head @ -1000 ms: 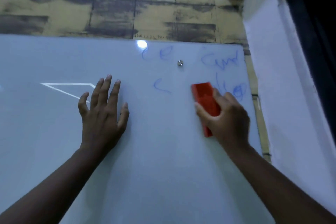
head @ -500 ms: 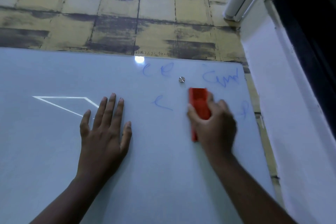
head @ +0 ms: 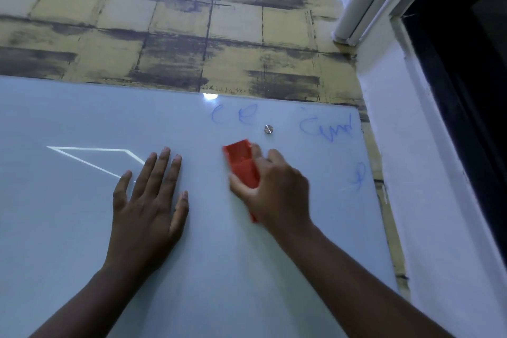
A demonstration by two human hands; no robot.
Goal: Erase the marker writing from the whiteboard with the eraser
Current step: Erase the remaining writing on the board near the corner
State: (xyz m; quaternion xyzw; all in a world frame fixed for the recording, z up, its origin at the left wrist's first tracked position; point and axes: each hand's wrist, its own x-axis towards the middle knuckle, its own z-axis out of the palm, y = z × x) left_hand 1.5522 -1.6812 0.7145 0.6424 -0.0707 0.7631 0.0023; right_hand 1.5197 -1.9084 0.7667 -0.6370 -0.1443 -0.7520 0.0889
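Observation:
A pale glass whiteboard [head: 68, 228] fills the lower view. My right hand [head: 277, 186] grips a red eraser [head: 242, 164] and presses it flat on the board, just below a metal mounting stud [head: 268, 129]. Blue marker writing remains: two letters [head: 233, 115] near the top edge, a word [head: 326, 127] at the top right corner, and a faint squiggle [head: 358, 174] by the right edge. My left hand [head: 151, 200] lies flat on the board with fingers spread, to the left of the eraser.
A yellow and black tiled wall [head: 192, 22] rises above the board. A white wall [head: 428, 173] and dark window frame [head: 466, 90] stand close on the right. A bright triangular reflection [head: 90, 156] shows on the board's left part.
My right hand has swept the eraser leftward across the board. The blue mark left of the eraser and most writing by the right edge are gone. My left hand has stayed in place.

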